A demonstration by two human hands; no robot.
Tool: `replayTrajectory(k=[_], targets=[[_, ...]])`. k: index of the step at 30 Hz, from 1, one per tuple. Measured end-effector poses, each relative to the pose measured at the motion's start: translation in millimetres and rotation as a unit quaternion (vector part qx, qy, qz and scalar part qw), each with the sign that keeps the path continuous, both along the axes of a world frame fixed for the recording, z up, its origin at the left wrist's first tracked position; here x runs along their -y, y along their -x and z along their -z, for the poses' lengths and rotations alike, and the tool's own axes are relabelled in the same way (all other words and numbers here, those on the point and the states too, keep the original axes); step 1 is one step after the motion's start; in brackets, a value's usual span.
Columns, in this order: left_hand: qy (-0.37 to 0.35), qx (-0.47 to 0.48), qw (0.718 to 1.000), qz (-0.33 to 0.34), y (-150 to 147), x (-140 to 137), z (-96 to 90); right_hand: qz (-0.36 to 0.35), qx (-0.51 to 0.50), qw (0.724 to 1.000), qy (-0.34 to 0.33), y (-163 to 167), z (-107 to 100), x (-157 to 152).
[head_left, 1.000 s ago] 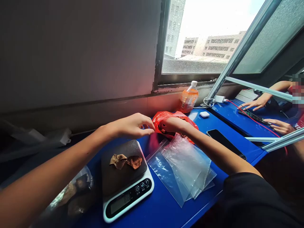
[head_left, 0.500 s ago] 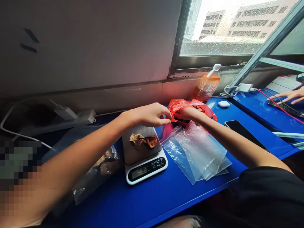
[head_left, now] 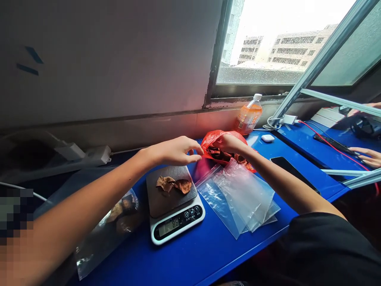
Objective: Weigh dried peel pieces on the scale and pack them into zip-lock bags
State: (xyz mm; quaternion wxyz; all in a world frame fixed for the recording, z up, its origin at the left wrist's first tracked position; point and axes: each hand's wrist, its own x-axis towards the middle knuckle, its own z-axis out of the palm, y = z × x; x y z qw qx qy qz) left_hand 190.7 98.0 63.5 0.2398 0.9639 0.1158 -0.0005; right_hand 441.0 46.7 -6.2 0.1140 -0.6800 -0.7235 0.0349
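Red bag [head_left: 212,138] surrounds right hand [head_left: 229,142], left hand [head_left: 180,151] beside.

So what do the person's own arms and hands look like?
The left hand and right hand show no gloves; wrists and forearms are bare. A plain black sleeve covers the upper right arm; no left sleeve shows.

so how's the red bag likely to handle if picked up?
The red bag will probably flop, being thin, crinkled film. It could spill: its mouth gapes around loose brown pieces. Unlikely to roll, as it sits slumped.
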Motion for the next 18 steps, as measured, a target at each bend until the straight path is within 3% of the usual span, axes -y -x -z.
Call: replayTrajectory(k=[3, 6, 9, 12, 15, 18], targets=[[0.003, 0.005, 1.0, -0.004, 0.8, 0.1, 0.3, -0.01, -0.035, 0.999, -0.012, -5.4, -2.3, 11.2], [-0.002, 0.0, 1.0, -0.006, 3.7, -0.8, 1.8, -0.065, -0.108, 0.992, -0.029, -1.1, -10.7, 38.3], [-0.015, 0.026, 0.999, -0.024, 16.1, 1.8, 2.6, -0.103, -0.198, 0.974, -0.04, 16.1, -26.4, 75.2], [-0.022, 0.072, 0.993, -0.088, 41.5, 9.4, 4.1, -0.147, -0.231, 0.958, -0.085, 42.3, -43.6, 101.2], [-0.001, 0.087, 0.98, -0.18, 73.5, 18.2, 11.3, -0.206, -0.202, 0.952, -0.105, 71.8, -51.0, 96.0], [-0.004, 0.089, 0.963, -0.253, 102.9, 25.1, 26.0, -0.243, -0.157, 0.956, -0.044, 101.2, -42.3, 61.1]])
